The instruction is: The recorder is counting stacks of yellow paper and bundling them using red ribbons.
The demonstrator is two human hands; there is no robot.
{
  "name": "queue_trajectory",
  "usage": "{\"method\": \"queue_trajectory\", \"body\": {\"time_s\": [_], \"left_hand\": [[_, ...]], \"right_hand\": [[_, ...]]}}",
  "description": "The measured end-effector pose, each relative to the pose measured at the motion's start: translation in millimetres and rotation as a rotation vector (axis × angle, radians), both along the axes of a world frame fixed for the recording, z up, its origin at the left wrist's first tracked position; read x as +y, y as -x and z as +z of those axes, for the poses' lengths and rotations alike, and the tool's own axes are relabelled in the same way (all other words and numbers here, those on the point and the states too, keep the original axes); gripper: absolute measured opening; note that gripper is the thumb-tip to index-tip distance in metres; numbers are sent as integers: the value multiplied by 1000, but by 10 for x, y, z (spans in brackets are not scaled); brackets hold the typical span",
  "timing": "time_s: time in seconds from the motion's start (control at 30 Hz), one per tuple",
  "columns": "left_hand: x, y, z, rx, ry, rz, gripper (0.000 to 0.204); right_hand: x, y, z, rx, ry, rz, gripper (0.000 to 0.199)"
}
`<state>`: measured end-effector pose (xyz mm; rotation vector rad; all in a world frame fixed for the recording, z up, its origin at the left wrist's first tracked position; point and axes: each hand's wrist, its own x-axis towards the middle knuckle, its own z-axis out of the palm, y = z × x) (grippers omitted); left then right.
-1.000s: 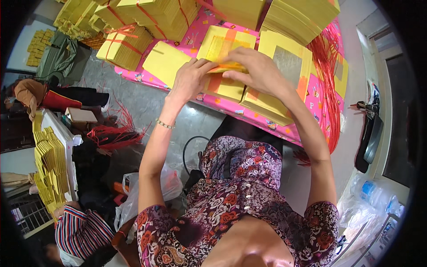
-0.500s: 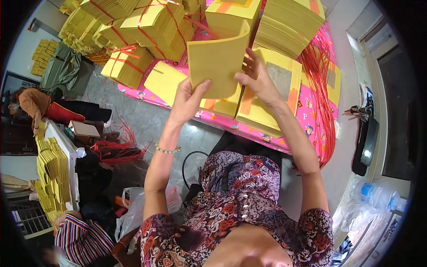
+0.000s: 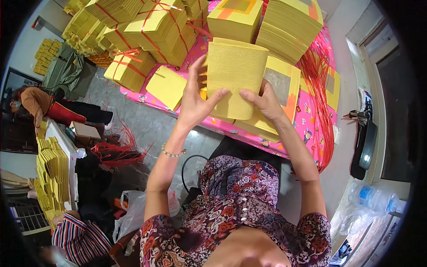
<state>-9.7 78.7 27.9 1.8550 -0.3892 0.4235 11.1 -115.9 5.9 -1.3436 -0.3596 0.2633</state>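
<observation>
A stack of yellow paper sheets (image 3: 236,73) stands upright between my hands, its side bowed and finely ribbed. My left hand (image 3: 195,95) grips its left side, thumb laid on the near face and fingers behind. On the right, my right hand (image 3: 267,100) presses its thumb to the lower face, its other fingers mostly hidden behind the stack. Just behind the right hand lies a block of yellow paper with a grey square and an orange border (image 3: 278,86). A flat yellow paper stack (image 3: 167,86) lies left of my left hand.
Tall yellow paper stacks (image 3: 289,33) and red-tied bundles (image 3: 160,31) crowd the back of the pink patterned table (image 3: 307,122). Red strings (image 3: 327,111) hang over its right side. At left, a person in a brown top (image 3: 35,102) stands by a white table with yellow bundles (image 3: 52,169).
The paper stack has shifted right and turned, so its smooth front sheet has given way to a ribbed, bowed side. Both hands have moved rightward, and my right thumb has come onto the near face.
</observation>
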Motion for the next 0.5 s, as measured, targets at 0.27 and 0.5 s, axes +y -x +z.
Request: {"method": "queue_trajectory", "body": {"time_s": [0.27,0.5], "left_hand": [[-43,26,62,397,476,-317,48],[-28,-69,-3,576,565,-359,44]], "right_hand": [[2,29,-3,58,37,-15,47],[30,23,12,133,-73,-29,41]]}}
